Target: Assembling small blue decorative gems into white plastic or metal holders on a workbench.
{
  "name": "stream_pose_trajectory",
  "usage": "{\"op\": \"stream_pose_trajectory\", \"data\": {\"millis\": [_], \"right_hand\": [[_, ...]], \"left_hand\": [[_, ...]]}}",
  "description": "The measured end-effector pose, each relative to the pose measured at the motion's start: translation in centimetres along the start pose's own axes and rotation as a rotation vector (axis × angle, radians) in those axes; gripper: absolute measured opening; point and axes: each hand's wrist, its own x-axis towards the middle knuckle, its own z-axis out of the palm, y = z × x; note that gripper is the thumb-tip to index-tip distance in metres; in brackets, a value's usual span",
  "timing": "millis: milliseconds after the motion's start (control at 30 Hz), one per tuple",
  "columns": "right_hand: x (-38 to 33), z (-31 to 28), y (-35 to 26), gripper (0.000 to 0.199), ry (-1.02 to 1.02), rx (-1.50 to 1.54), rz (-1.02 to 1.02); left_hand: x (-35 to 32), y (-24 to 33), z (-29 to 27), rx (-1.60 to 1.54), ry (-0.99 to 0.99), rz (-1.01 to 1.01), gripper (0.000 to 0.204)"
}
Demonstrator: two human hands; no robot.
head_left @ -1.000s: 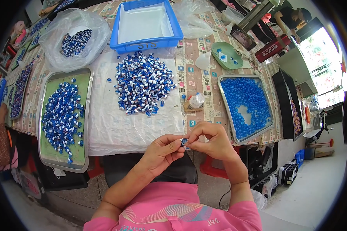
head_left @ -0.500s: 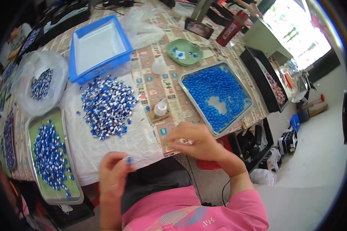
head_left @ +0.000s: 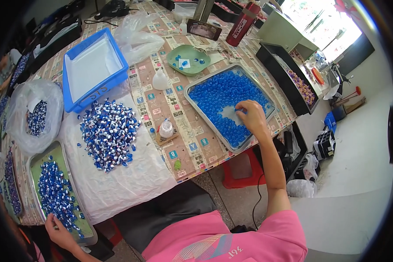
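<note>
My right hand (head_left: 252, 117) reaches over a metal tray (head_left: 195, 106) of glossy blue beads (head_left: 231, 85). Its thumb and fingertips are pinched together beside the bare patch among the beads; what they hold is too small to make out. Far to the left, my left hand (head_left: 60, 232) is at the near left edge of a green-lined metal tray (head_left: 91, 236), which holds blue-and-white pieces (head_left: 54, 187). Its fingers look loosely apart beside the pieces, with nothing visible between them. Between the trays, a big pile of blue-and-white pieces (head_left: 107, 135) lies on white sheeting (head_left: 135, 185).
Behind the pile stands a blue plastic basin (head_left: 123, 72); a plastic bag (head_left: 13, 109) with more pieces is at left. A small jar (head_left: 166, 129), a white squeeze bottle (head_left: 160, 80), a green dish (head_left: 201, 65), a phone (head_left: 204, 29) and a red flask (head_left: 243, 26) stand farther back.
My left hand has gone left and down to the green-lined tray, no longer showing the blue-and-white piece it held. My right hand has moved from the table's front edge into the bead tray.
</note>
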Motion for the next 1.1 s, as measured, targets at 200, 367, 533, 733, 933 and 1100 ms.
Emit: {"op": "stream_pose_trajectory", "data": {"millis": [200, 367, 533, 733, 933, 1100], "right_hand": [[-0.3, 0.2, -0.2, 0.021, 0.0, 0.056, 0.011], [-1.9, -0.2, -4.9, 0.019, 0.05, 0.314, 0.064], [-3.4, -0.4, -10.2, 0.017, -0.187, 0.604, -0.071], [-5.3, 0.7, -16.1, 0.015, -0.393, 0.885, -0.082], [-5.5, 2.0, -19.5, 0.016, -0.491, 0.977, -0.08], [-5.1, 1.8, -20.4, 0.015, -0.478, 0.937, -0.068]], "left_hand": [[0.3, 3.8, 0.5, 0.059, 0.153, 0.179, 0.019], [-1.7, 13.1, 0.4, -0.265, 0.099, 0.227, 0.018], [-3.8, 20.6, 2.0, -0.602, -0.171, 0.429, 0.017], [-3.5, 22.5, 6.3, -0.773, -0.207, 0.492, 0.019], [-2.3, 22.6, 7.8, -0.574, -0.175, 0.527, 0.018], [-2.1, 23.1, 7.5, -0.525, -0.172, 0.559, 0.014]]}}
